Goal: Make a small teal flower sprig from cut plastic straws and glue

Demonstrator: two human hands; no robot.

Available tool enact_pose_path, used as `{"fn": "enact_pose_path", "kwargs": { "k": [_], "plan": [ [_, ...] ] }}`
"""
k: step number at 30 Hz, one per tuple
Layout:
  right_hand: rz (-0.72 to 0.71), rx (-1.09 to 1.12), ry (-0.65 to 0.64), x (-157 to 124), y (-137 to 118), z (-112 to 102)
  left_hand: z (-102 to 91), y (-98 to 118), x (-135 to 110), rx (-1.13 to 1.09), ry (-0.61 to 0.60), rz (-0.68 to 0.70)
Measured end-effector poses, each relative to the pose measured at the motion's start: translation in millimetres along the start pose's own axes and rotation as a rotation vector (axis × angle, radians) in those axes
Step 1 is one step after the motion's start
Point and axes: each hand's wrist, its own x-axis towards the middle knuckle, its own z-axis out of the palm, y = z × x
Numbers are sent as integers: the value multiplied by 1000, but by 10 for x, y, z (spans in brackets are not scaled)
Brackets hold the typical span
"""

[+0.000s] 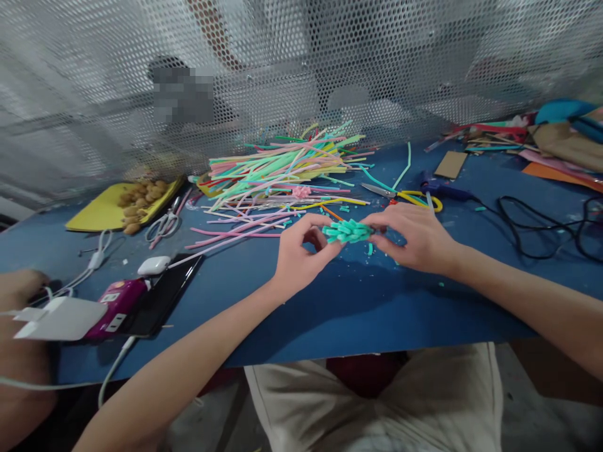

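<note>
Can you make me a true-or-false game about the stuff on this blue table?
1. Both hands, the left hand and the right hand, pinch one green straw bundle. True.
2. The pile of straws lies between the hands and the person's lap. False: it lies beyond the hands, toward the mesh wall.
3. Scissors with yellow handles lie on the table just past the right hand. True.
4. The yellow tray holds straws. False: it holds nuts.
5. The black cable lies on the left side of the table. False: it lies on the right side.
</note>
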Motion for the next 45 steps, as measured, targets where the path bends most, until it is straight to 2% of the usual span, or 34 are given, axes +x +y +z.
{"fn": "enact_pose_path", "kwargs": {
  "k": [3, 6, 8, 12, 14, 23, 31, 38, 45],
  "plan": [
    [28, -21, 21, -14, 42, 12, 5, -20, 12, -29, -51, -70],
    [76, -42, 48, -17, 83, -3, -11, -42, 27, -29, -88, -75],
    [103, -43, 59, -16, 117, -19, -30, -64, 41, -25, -58, -49],
    [150, -11, 64, -26, 183, -28, -76, -101, 84, -16, 79, 46],
    [162, 3, 66, -35, 200, -19, -95, -103, 104, 12, 84, 86],
    [88, 100, 65, -44, 199, 6, -108, -52, 106, -45, -46, 172],
    [67, 120, 46, -53, 191, 11, -156, -22, 101, -114, -83, 199],
    [81, 107, 49, -51, 190, 3, -159, -51, 139, -20, -45, 317],
    [72, -9, 58, -39, 130, -44, -150, -105, 127, -71, -17, 288]
  ]
}}
